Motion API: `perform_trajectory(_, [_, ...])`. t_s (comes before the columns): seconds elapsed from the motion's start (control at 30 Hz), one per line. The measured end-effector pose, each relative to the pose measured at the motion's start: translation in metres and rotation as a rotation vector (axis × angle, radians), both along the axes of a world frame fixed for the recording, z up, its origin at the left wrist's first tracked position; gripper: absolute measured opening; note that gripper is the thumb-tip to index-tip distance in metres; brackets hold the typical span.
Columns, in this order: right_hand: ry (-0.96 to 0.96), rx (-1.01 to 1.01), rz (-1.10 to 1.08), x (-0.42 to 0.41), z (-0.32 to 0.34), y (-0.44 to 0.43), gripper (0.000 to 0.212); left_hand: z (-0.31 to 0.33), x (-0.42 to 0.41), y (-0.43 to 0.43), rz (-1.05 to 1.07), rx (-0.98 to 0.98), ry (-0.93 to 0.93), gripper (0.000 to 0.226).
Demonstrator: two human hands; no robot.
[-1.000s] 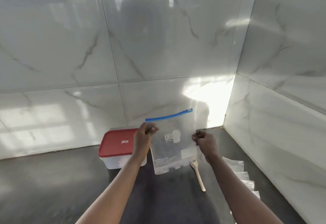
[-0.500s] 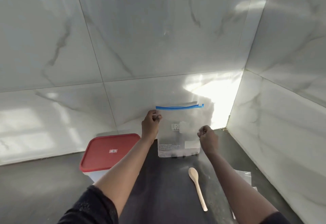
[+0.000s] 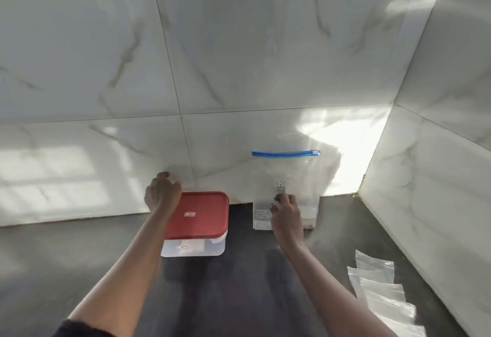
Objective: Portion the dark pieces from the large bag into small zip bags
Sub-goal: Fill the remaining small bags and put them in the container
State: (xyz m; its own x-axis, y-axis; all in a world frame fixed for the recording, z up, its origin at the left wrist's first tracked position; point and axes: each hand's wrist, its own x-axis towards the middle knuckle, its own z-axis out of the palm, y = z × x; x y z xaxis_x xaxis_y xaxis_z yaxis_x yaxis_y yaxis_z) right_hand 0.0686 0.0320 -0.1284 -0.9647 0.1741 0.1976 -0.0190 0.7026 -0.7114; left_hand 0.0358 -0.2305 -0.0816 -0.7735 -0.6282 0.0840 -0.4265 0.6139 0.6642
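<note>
Dark counter (image 3: pixel 79 270), marble walls. Red-lidded tub (image 3: pixel 198 213) w/ left hand (image 3: pixel 162 194) at its back corner, fingers curled, looks like gripping nothing. Large bag (image 3: pixel 285 190) stands propped vs the wall, right hand (image 3: pixel 287 216) on its front, grip can't tell. Small zip bags (image 3: pixel 380 286) fanned at right. Risk imo: floppy bag slumps once let go. Dark pieces barely visible, spoon not in sight
</note>
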Motion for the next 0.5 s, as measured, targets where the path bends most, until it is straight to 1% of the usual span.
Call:
perform_trajectory(0.07, [-0.115,-0.015,0.113,0.002,0.005,-0.017,0.024,-0.006,0.009,-0.023,0.017,0.056,-0.149,0.044])
perform_trajectory(0.1, [-0.175,-0.024,0.175,0.004,0.008,-0.028,0.028,-0.011,0.013,-0.032,-0.008,0.111,-0.185,0.041])
perform_trajectory(0.17, [-0.304,-0.057,0.275,0.010,0.014,-0.045,0.035,-0.017,0.019,-0.036,-0.056,0.222,-0.214,0.039])
perform_trajectory(0.23, [-0.391,-0.070,0.352,0.020,0.016,-0.062,0.041,-0.022,0.031,-0.038,-0.069,0.311,-0.199,0.038])
perform_trajectory(0.3, [-0.440,-0.126,0.380,0.022,0.015,-0.071,0.044,-0.025,0.032,-0.036,-0.082,0.316,-0.190,0.034])
perform_trajectory(0.37, [-0.466,-0.196,0.349,0.029,0.017,-0.076,0.044,-0.026,0.041,-0.036,-0.091,0.332,-0.173,0.028])
perform_trajectory(0.4, [-0.461,-0.206,0.331,0.033,0.018,-0.077,0.042,-0.026,0.046,-0.036,-0.094,0.341,-0.167,0.027])
perform_trajectory(0.5, [-0.429,-0.153,0.296,0.047,0.025,-0.073,0.035,-0.022,0.069,-0.028,-0.107,0.364,-0.121,0.026])
